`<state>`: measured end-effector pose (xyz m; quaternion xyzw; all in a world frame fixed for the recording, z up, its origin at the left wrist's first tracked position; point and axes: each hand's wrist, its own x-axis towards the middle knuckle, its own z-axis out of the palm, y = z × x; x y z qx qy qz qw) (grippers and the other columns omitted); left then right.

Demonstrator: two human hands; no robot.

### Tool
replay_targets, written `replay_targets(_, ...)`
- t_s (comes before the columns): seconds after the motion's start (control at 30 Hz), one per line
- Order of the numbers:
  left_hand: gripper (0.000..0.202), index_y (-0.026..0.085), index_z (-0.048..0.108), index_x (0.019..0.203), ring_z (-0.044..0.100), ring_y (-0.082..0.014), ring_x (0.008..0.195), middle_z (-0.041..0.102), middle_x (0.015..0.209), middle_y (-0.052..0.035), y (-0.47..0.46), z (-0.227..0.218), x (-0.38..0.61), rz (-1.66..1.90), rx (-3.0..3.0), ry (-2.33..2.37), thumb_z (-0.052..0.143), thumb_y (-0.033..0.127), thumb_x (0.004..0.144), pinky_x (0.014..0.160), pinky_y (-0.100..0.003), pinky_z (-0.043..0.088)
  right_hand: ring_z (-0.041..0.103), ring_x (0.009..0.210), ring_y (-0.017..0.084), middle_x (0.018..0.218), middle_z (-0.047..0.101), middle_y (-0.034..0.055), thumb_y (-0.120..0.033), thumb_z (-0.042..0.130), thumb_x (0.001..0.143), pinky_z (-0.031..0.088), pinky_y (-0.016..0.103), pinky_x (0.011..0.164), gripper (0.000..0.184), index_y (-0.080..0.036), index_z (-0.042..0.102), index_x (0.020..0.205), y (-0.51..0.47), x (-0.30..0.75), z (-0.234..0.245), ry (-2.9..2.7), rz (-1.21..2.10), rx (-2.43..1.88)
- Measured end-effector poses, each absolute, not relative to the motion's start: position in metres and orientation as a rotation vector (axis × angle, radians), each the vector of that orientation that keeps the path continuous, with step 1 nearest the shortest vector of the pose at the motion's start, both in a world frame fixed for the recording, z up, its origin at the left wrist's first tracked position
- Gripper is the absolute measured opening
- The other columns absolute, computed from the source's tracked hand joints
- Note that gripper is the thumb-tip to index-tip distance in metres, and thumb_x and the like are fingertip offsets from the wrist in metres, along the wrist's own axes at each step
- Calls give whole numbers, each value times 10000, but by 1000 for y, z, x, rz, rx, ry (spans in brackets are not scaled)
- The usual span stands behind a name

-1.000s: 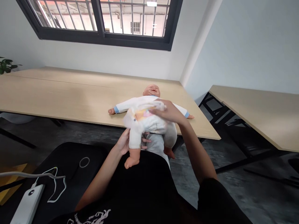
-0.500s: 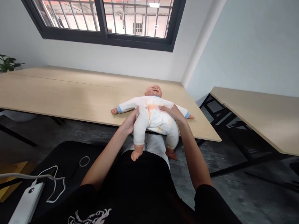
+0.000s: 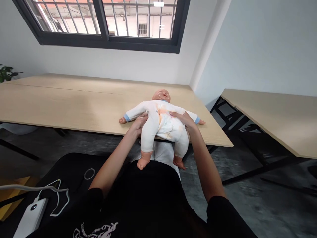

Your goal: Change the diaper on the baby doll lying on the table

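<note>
Doll (image 3: 162, 120) lies face up at the near edge of the bench (image 3: 74, 105), legs hanging over. My left hand (image 3: 139, 123) and right hand (image 3: 184, 119) clasp its waist from either side, fingers curled on the white suit. Window (image 3: 104, 23) beyond; power bank (image 3: 31, 216) lower left.

White romper (image 3: 162, 124) with pale blue cuffs and collar, smeared with orange and pink blotches down the front. Peach-pink doll (image 3: 160, 95) head and bare feet. Light wood-grain table (image 3: 74, 102), a second one (image 3: 272, 115) on the right with black legs. Black window frame (image 3: 104, 41) far off, white walls. Black top (image 3: 148, 205) nearby with white print. White power bank (image 3: 29, 216) and white cable (image 3: 58, 195), near left.
</note>
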<state>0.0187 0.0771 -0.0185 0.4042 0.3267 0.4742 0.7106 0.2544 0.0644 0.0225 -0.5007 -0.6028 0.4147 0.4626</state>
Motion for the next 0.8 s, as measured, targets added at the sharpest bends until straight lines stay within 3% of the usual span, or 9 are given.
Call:
replay_targets(0.13,228,135,641,860,698,-208,829,717,787,-50,83,-18,5,991,932,791,803,171,703,721,-265,531,635,1048,264,1182,700,138,-502,711,706,522,318,823,504,-128,673,1043,57,251,27,-1487,991,-1298)
replay_targets(0.37,375,149,621,877,636,-147,638,664,720,-8,88,1,-8,853,1287,875,865,208,598,592,-230,493,630,1017,238,1068,724,121,-565,717,719,507,298,842,518,-129,658,992,60,250,28,-1531,1003,-1290)
replay_targets(0.53,286,151,584,821,418,-58,417,521,568,49,101,13,-23,732,1464,975,807,198,649,402,-186,266,627,1033,237,1106,717,115,-490,740,721,493,304,896,474,-129,675,1022,56,249,30,-1526,997,-1238)
replay_targets(0.63,308,152,590,860,501,-73,491,564,647,28,100,16,-31,749,1433,948,806,175,641,450,-186,335,637,1003,262,1055,726,109,-485,738,720,504,333,872,411,-143,681,942,50,245,35,-1534,947,-1329)
replay_targets(0.8,531,181,605,1094,667,-159,823,661,952,-27,86,16,-41,677,1388,857,838,174,616,717,-268,542,640,1022,319,1028,727,117,-481,760,730,505,411,929,346,-184,678,887,43,236,49,-1689,745,-1406)
